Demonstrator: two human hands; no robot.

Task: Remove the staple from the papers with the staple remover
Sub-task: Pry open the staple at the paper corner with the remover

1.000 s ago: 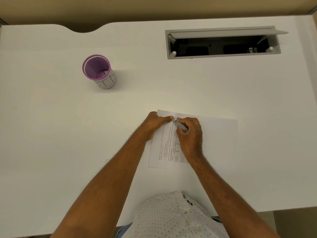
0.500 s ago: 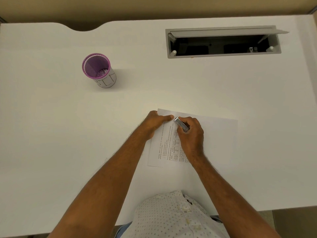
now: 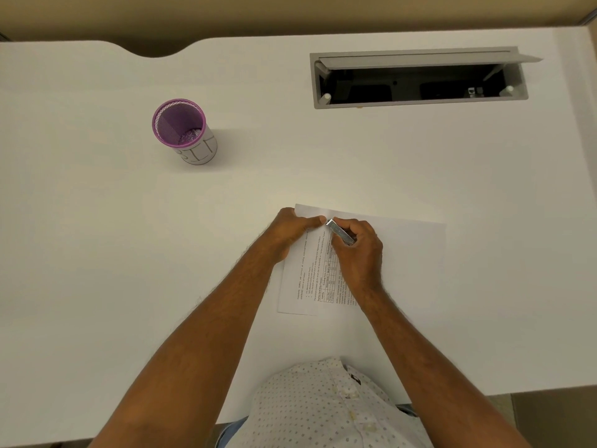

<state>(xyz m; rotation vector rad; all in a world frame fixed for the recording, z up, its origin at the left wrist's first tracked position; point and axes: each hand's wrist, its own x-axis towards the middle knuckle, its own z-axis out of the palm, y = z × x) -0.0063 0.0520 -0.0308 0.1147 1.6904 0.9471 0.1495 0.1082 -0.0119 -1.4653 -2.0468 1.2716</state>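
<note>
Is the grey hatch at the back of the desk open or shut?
Open: the hatch has its lid raised, exposing the dark recess.

A white desk (image 3: 97, 253) carries printed white paper sheets (image 3: 403, 270) near the person. The left hand (image 3: 290, 231) presses their far left corner, thumb tip beside the slim silver metal staple remover (image 3: 339, 232), which the right hand (image 3: 358, 253) grips, its far tip on the paper. A purple mesh cup (image 3: 181, 127) stands far left; a grey open cable hatch (image 3: 420, 79) lies far right.
</note>
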